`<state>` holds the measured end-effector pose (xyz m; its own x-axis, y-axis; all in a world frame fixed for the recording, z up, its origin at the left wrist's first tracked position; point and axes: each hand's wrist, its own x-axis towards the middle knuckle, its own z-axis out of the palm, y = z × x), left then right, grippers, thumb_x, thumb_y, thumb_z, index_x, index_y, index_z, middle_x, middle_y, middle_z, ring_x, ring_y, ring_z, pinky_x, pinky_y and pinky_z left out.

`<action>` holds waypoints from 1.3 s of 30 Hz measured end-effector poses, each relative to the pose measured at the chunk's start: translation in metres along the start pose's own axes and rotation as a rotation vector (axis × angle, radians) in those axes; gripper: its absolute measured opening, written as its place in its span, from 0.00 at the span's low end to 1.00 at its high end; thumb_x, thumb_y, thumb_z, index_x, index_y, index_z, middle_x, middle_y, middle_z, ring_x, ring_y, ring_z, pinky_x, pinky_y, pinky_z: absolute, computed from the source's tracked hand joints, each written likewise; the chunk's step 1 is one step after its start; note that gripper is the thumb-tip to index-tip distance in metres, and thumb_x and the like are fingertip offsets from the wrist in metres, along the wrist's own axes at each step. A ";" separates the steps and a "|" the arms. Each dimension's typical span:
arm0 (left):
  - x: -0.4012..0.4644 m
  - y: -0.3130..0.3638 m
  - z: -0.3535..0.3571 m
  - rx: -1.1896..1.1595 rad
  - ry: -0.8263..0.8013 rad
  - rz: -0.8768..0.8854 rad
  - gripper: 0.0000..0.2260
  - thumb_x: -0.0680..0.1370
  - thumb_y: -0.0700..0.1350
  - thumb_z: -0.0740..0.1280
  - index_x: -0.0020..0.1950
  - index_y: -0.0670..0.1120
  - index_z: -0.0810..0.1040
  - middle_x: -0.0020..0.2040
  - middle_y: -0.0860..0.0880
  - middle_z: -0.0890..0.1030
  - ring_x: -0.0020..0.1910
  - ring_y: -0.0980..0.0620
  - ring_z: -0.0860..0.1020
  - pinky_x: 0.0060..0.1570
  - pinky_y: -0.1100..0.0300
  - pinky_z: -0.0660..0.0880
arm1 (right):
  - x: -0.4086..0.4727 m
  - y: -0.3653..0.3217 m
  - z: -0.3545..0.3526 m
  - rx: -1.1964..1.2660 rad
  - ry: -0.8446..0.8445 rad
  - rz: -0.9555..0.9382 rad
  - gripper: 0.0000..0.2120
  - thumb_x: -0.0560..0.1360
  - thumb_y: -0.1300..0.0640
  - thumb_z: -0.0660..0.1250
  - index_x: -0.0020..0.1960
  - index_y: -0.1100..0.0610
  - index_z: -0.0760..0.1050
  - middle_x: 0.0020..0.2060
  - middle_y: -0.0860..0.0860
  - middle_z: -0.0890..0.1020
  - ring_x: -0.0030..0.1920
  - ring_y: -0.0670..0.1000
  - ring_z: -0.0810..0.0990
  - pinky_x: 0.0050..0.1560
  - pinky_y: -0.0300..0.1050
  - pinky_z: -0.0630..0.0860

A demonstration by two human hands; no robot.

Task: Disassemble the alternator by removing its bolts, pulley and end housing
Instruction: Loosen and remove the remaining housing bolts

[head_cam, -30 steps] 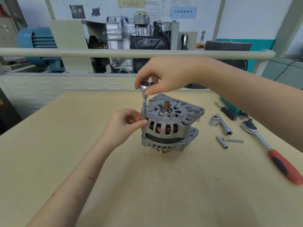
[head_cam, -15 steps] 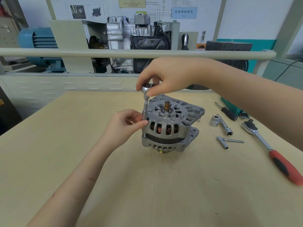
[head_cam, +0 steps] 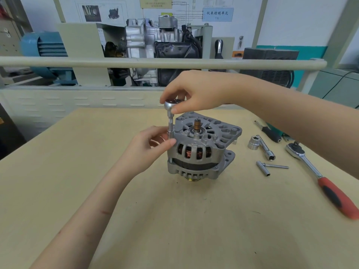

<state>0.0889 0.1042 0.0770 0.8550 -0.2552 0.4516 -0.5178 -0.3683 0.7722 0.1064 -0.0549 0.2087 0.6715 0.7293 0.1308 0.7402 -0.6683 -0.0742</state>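
The silver alternator (head_cam: 202, 150) stands upright at the middle of the wooden table (head_cam: 174, 220), shaft end up, pulley underneath. A slim socket driver (head_cam: 171, 125) stands vertically on a bolt at the housing's left edge. My right hand (head_cam: 196, 92) grips the driver's round head from above with thumb and fingers. My left hand (head_cam: 149, 146) pinches the lower socket against the housing's left side. The bolt itself is hidden under the socket.
To the right of the alternator lie a large socket with an extension (head_cam: 261, 145), a small T-bar socket (head_cam: 269, 167), a red-handled ratchet (head_cam: 320, 177) and a black-handled screwdriver (head_cam: 269, 132). A rail (head_cam: 97, 62) and engine displays stand behind the table.
My right hand's fingers have shifted slightly round the driver's head. The alternator and my left hand stay where they were.
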 end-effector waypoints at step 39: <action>0.009 0.017 0.001 0.060 0.112 -0.034 0.08 0.71 0.43 0.72 0.33 0.49 0.77 0.30 0.55 0.77 0.29 0.65 0.72 0.29 0.73 0.66 | -0.001 -0.002 -0.004 -0.029 -0.013 -0.092 0.23 0.75 0.53 0.66 0.69 0.51 0.66 0.43 0.33 0.74 0.38 0.29 0.73 0.41 0.18 0.64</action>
<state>0.0879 0.0945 0.0937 0.8682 -0.1417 0.4756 -0.4869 -0.4283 0.7613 0.1042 -0.0544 0.2130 0.6008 0.7898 0.1234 0.7979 -0.6018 -0.0336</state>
